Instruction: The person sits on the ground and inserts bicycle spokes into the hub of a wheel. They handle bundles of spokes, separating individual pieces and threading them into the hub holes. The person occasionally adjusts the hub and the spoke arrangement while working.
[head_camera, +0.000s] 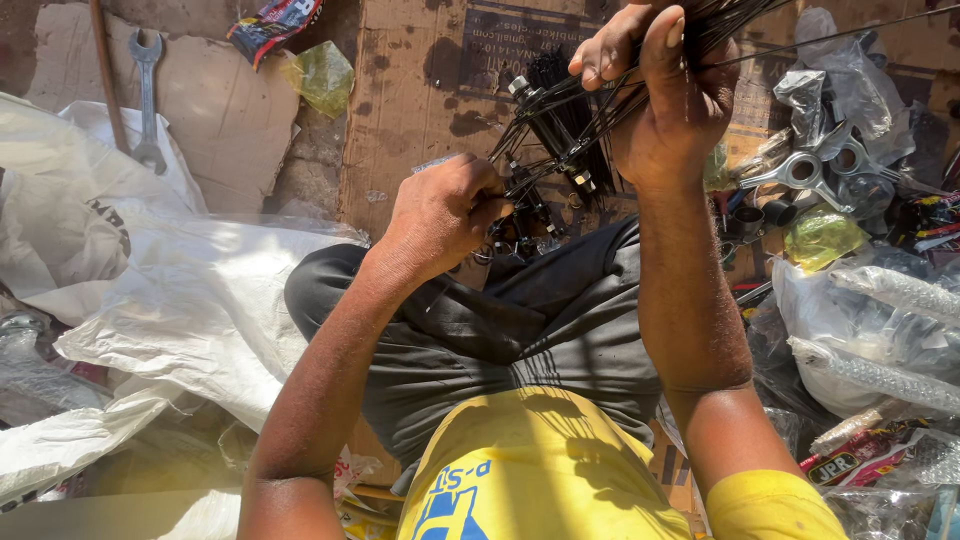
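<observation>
Above the lap, the right hand (665, 95) gripped a spoke bundle (570, 130). The left hand's (440, 215) fingers pinched one spoke end. Loosely held, spokes could slip out.

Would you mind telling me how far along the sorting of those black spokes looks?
Nothing looks finished: no sorted pile shows. In hand: the right hand grips a full bundle of black spokes, while the left hand works at their lower ends. Left: seemingly the whole bundle. The spanner lies untouched on the cardboard.

Hard sunlight, sharp shadows. Flattened brown cardboard (420, 90) covers ground. White woven sacks (190, 300) crumpled at left. 1 steel spanner (148, 95) beside rusty rod (105, 70). Clear plastic bags (870, 340) piled at right.
</observation>
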